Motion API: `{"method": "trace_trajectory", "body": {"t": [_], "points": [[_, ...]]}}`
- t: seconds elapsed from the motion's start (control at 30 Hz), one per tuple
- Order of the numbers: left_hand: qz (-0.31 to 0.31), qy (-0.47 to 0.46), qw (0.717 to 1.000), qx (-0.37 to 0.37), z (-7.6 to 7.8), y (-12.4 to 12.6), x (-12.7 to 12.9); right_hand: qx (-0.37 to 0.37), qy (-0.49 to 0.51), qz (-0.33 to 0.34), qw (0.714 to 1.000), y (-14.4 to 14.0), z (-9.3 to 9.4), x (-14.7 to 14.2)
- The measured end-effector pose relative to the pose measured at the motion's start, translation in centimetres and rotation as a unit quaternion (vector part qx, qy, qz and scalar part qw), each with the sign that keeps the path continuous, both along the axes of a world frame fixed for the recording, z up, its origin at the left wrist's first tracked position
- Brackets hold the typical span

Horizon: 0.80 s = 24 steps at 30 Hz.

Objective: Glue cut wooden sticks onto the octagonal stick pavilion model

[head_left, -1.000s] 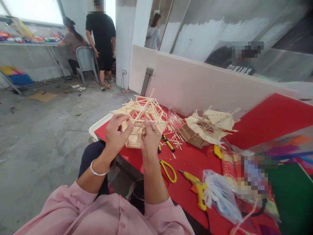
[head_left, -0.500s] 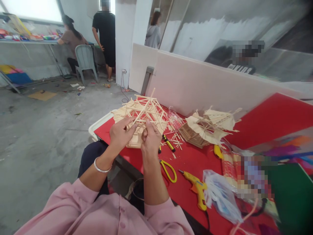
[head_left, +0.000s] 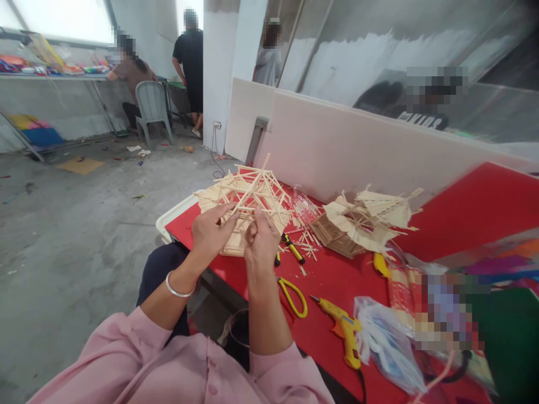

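A model pavilion (head_left: 234, 242) built of thin wooden sticks stands at the near left of the red table, its roof frame (head_left: 261, 178) rising to a point. My left hand (head_left: 213, 229) pinches a stick at the frame's lower left edge. Thumb and fingers of my right hand (head_left: 261, 238) close on the same lower edge, a short way to the right. Both hands hide part of the model's front. Just right of my right hand lie yellow-and-black cutters (head_left: 292, 248) and a yellow-handled tool (head_left: 295, 298), partly covered by my forearm.
A second stick model (head_left: 357, 224) sits on the red table (head_left: 320, 278), with loose sticks (head_left: 309, 247) beside it. A yellow glue gun (head_left: 343, 331) and plastic bag (head_left: 385, 342) lie at the right. White panels (head_left: 337, 143) stand behind; other people are farther back.
The view has shifted slightly, so the whole scene sits a little to the right and lower. Both hands keep their hold on the roof frame.
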<state>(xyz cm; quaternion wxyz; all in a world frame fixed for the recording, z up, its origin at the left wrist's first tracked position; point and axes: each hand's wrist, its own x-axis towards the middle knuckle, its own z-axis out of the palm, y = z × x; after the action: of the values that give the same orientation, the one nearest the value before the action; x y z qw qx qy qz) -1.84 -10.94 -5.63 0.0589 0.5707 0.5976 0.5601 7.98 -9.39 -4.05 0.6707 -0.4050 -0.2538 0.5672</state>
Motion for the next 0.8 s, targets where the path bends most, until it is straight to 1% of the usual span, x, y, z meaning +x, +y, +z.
{"method": "trace_trajectory", "body": {"t": [0.1, 0.27, 0.53, 0.8], "points": [[-0.002, -0.001, 1.0, 0.013, -0.03, 0.0, 0.04, 0.004, -0.001, 0.0, 1.0, -0.03, 0.01, -0.02], [0.003, 0.01, 1.0, 0.01, 0.01, -0.11, 0.13, 0.001, -0.003, 0.003, 1.0, -0.01, 0.14, -0.06], [0.004, 0.029, 0.999, 0.036, -0.07, -0.11, 0.24, -0.001, 0.029, 0.003, 1.0, 0.06, 0.01, -0.16], [0.018, 0.053, 0.998, 0.035, -0.07, -0.13, 0.32, -0.006, 0.015, 0.008, 1.0, 0.19, -0.19, -0.03]]}}
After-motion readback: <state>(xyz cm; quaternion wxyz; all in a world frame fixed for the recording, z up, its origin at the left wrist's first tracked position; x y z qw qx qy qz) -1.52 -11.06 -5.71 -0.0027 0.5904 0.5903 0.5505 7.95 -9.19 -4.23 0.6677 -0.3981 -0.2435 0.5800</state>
